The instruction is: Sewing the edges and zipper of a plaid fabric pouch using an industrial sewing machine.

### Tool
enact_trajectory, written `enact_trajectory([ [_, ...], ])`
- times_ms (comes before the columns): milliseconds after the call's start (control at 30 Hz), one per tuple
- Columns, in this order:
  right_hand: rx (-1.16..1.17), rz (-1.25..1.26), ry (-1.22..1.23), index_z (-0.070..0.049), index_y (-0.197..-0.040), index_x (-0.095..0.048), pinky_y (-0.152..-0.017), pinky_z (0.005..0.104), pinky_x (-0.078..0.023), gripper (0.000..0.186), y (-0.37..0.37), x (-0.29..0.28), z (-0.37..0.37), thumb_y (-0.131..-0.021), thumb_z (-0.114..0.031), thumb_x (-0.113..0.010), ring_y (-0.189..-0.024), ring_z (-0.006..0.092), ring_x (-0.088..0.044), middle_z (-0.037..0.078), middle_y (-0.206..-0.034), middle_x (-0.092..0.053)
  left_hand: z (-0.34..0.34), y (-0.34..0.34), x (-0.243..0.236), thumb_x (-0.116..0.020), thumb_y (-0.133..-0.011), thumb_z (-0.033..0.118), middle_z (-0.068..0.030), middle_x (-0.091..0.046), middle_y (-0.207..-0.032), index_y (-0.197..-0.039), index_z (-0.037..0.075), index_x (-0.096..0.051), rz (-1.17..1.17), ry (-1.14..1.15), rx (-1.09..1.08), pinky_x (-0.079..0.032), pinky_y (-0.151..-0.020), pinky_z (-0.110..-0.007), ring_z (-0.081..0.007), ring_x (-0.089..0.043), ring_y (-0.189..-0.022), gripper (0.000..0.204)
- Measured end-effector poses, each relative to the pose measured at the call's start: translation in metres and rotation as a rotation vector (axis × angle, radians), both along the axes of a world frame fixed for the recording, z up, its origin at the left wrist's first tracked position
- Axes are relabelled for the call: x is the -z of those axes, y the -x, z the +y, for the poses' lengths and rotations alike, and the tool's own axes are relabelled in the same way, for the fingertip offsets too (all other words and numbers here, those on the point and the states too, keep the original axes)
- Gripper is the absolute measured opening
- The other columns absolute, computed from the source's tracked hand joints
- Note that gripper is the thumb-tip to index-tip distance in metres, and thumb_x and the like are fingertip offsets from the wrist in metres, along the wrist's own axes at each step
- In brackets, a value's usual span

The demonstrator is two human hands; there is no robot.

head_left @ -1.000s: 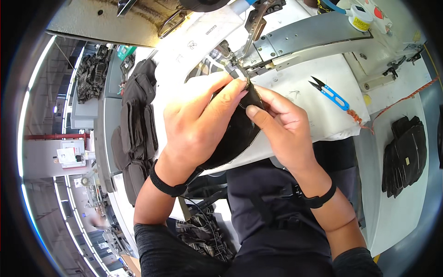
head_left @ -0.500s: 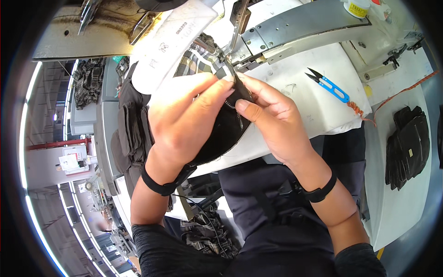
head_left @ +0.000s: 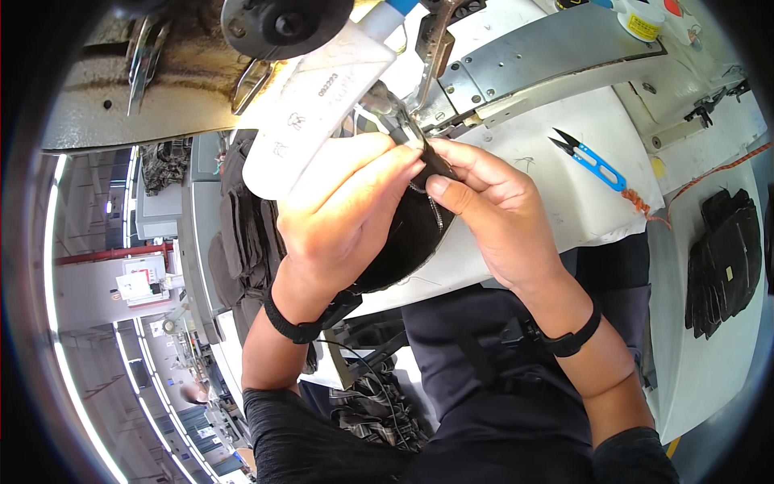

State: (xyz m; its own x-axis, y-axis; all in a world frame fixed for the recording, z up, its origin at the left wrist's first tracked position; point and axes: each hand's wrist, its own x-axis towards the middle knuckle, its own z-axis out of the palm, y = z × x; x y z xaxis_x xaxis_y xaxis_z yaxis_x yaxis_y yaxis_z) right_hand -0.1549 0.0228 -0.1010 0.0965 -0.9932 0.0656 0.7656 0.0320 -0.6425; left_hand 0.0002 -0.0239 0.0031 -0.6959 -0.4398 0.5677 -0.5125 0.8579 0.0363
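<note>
Swung slightly since half a second ago, my view now has the white tabletop (head_left: 601,208) and the sewing machine (head_left: 556,50) sitting lower and further right. Dark cloth (head_left: 411,242) with a zip lies just before the machine's foot, near the tabletop's front edge, held by both my hands: left hand (head_left: 347,202), fingers pinched on its edge; right hand (head_left: 504,210), thumb and fingers closed on it beside the zip. Blue snips (head_left: 597,166) lie apart, to my right.

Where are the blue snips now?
In the head view, the blue snips lie on the white surface, right of the right hand, beside the orange cord.
</note>
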Motion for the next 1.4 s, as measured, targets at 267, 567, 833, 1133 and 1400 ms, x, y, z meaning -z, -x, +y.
enact_trajectory([
  [267,0.088,-0.025,-0.071,0.005,-0.124,-0.069,-0.09,0.0216,-0.054,0.021,-0.007,-0.01,0.0,-0.104,0.0,-0.066,-0.101,0.0052,-0.067,0.004,-0.113,-0.075,-0.003,0.001,-0.001,-0.086,-0.081,-0.006,-0.0146,-0.076,-0.094,-0.103,-0.003,-0.08,-0.025,0.011,-0.044,-0.059,-0.076,-0.033,-0.0261,-0.073,-0.084,0.023],
  [567,0.183,0.044,-0.075,0.006,-0.12,-0.07,-0.078,0.0207,-0.054,0.019,-0.009,-0.025,-0.001,-0.102,-0.001,-0.069,-0.09,0.0031,-0.065,0.004,-0.103,-0.076,0.002,0.002,-0.008,-0.086,-0.081,-0.006,-0.0143,-0.077,-0.095,-0.101,-0.001,-0.079,-0.081,0.006,-0.024,-0.059,-0.081,-0.033,-0.0273,-0.074,-0.088,0.022],
  [833,0.199,0.087,-0.077,0.007,-0.117,-0.07,-0.078,0.0225,-0.055,0.018,-0.013,-0.025,0.0,-0.101,-0.002,-0.069,-0.091,0.0048,-0.066,0.005,-0.102,-0.075,0.037,-0.01,-0.008,-0.066,-0.084,-0.011,-0.017,-0.072,-0.111,-0.121,0.002,-0.067,-0.142,-0.208,-0.443,-0.055,-0.094,-0.043,-0.0376,-0.069,-0.107,0.04],
  [1133,0.527,0.627,0.013,-0.004,-0.095,-0.06,-0.065,0.0363,-0.053,0.02,-0.028,-0.023,-0.015,-0.092,-0.015,-0.077,-0.068,0.0207,-0.064,0.007,-0.079,-0.064,0.006,-0.018,-0.019,-0.054,-0.086,-0.014,-0.0186,-0.071,-0.101,-0.112,-0.003,-0.067,-0.228,0.053,-0.279,-0.057,-0.085,-0.04,-0.0365,-0.071,-0.091,0.03],
  [1400,0.706,0.881,0.091,-0.007,-0.095,-0.058,-0.061,0.0389,-0.054,0.018,-0.031,-0.026,-0.015,-0.09,-0.009,-0.075,-0.068,0.0286,-0.066,0.007,-0.084,-0.067,-0.02,-0.019,-0.011,-0.082,-0.083,0.002,-0.0115,-0.072,-0.097,-0.114,0.005,-0.072,-0.204,0.141,0.107,-0.059,-0.07,-0.035,-0.0283,-0.071,-0.079,0.032],
])
